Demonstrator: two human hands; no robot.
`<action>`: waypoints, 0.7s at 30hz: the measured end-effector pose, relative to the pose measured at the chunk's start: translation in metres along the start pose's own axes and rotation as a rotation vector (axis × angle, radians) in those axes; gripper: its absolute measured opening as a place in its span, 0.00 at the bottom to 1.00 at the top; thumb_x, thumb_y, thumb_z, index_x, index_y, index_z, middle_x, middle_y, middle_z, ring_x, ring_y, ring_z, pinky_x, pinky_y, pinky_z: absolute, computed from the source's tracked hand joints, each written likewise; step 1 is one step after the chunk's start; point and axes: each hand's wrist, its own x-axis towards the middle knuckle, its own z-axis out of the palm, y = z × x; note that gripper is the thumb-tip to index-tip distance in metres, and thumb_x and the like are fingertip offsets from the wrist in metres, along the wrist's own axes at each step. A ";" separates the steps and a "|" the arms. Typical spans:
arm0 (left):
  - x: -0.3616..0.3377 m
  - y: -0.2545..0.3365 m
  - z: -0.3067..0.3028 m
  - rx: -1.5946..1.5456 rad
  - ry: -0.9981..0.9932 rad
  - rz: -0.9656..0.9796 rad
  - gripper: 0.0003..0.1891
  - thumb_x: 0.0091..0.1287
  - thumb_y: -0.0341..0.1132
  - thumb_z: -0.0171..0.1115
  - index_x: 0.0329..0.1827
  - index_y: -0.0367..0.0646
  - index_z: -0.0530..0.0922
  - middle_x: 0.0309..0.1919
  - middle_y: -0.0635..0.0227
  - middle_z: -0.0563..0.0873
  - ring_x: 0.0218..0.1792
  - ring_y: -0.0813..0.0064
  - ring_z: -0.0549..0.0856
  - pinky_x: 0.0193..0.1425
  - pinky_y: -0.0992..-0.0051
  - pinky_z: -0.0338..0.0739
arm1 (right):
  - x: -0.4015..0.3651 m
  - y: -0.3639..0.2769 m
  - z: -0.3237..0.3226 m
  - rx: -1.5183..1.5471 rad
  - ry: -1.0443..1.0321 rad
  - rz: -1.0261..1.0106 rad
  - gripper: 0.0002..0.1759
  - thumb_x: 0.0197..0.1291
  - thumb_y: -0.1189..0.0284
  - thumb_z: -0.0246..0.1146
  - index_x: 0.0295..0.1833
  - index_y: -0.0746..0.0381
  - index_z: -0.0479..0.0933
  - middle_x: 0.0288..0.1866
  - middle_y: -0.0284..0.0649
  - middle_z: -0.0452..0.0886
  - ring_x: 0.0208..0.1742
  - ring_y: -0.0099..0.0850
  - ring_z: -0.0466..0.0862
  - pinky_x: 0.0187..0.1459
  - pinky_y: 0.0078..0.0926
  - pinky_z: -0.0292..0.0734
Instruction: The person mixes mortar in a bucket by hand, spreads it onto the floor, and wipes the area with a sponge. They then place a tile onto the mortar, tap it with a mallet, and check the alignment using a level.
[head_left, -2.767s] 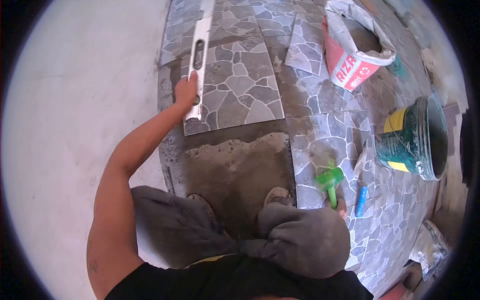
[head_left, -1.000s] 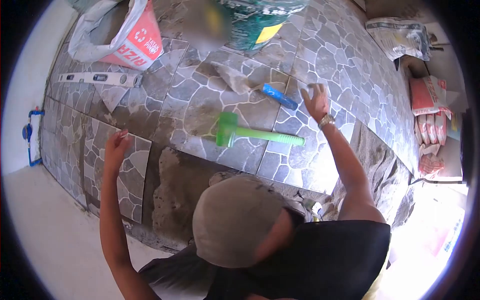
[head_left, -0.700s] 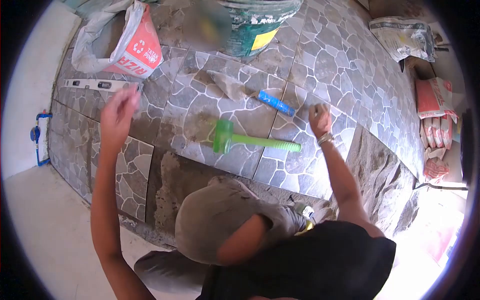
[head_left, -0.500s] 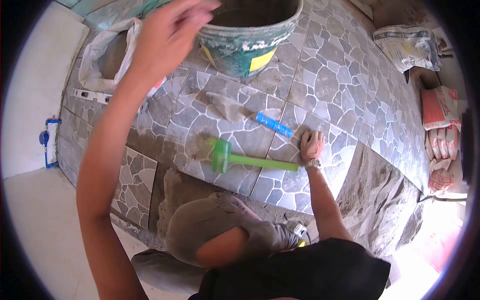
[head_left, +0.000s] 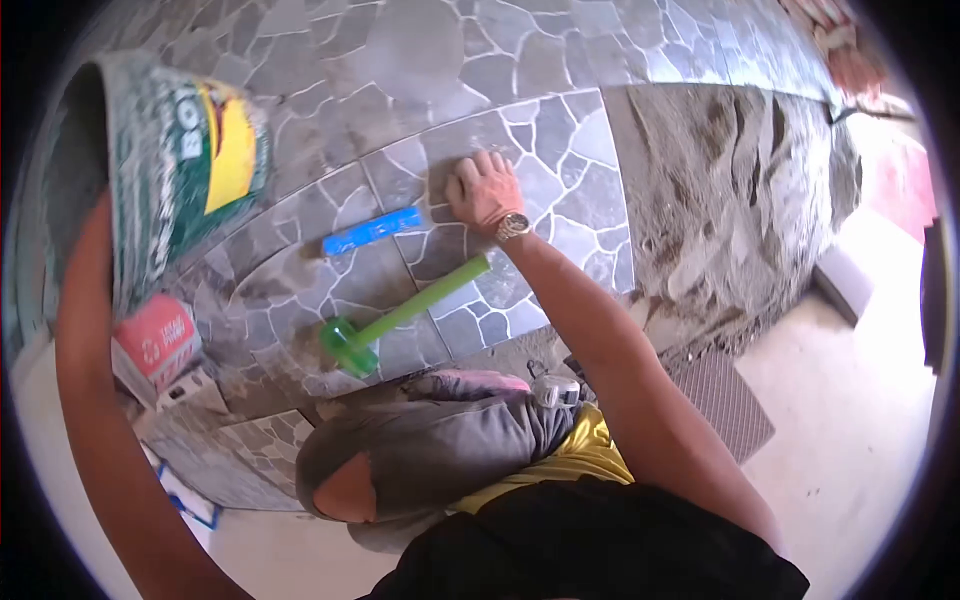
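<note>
My left forearm reaches into the mouth of a green bucket (head_left: 150,180) at the left; the hand is hidden inside it. My right hand (head_left: 487,190), with a metal watch on its wrist, rests palm down on a stone-pattern tile (head_left: 585,195), holding nothing. To its left lies a trowel with a blue handle (head_left: 372,231); its greyish blade blends into the tile. Nearer to my knee is a mallet with a green head (head_left: 350,347) and a light green handle (head_left: 425,299), whose end lies just below my right hand.
Rough sand or mortar (head_left: 720,190) lies beyond the tile's right edge. A red and white bag (head_left: 157,340) stands below the bucket, beside a partly visible spirit level (head_left: 185,392). A ridged tile (head_left: 722,405) and a block (head_left: 843,283) are at the right.
My left hand has gone from in front of the bucket's rim to inside it. The view has turned, so the bucket now appears at the left. My right hand stays on the tile.
</note>
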 end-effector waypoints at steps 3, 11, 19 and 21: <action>-0.007 -0.003 0.004 -0.076 -0.022 -0.043 0.27 0.68 0.41 0.62 0.68 0.36 0.74 0.61 0.53 0.81 0.61 0.63 0.79 0.69 0.63 0.70 | -0.003 0.003 -0.005 -0.026 -0.024 0.013 0.11 0.60 0.61 0.62 0.39 0.57 0.75 0.39 0.43 0.74 0.45 0.43 0.76 0.47 0.42 0.70; -0.045 -0.010 0.009 -0.206 0.007 -0.085 0.28 0.68 0.42 0.61 0.68 0.36 0.73 0.61 0.55 0.81 0.60 0.65 0.79 0.69 0.65 0.69 | -0.002 0.001 -0.002 -0.023 -0.012 -0.006 0.11 0.60 0.61 0.61 0.39 0.57 0.76 0.39 0.43 0.75 0.44 0.43 0.76 0.47 0.42 0.70; -0.093 0.007 0.025 -0.403 0.117 -0.045 0.29 0.67 0.42 0.60 0.69 0.35 0.72 0.60 0.57 0.81 0.60 0.68 0.78 0.68 0.66 0.69 | -0.004 0.001 0.003 0.015 0.101 -0.048 0.14 0.59 0.61 0.62 0.46 0.57 0.78 0.43 0.46 0.77 0.48 0.49 0.77 0.51 0.46 0.72; -0.108 -0.008 0.024 -0.462 0.305 0.240 0.29 0.68 0.40 0.59 0.70 0.39 0.71 0.56 0.60 0.83 0.57 0.68 0.79 0.66 0.69 0.71 | -0.003 -0.007 -0.001 0.035 0.059 -0.035 0.13 0.60 0.61 0.62 0.46 0.56 0.78 0.45 0.48 0.77 0.48 0.51 0.77 0.50 0.48 0.72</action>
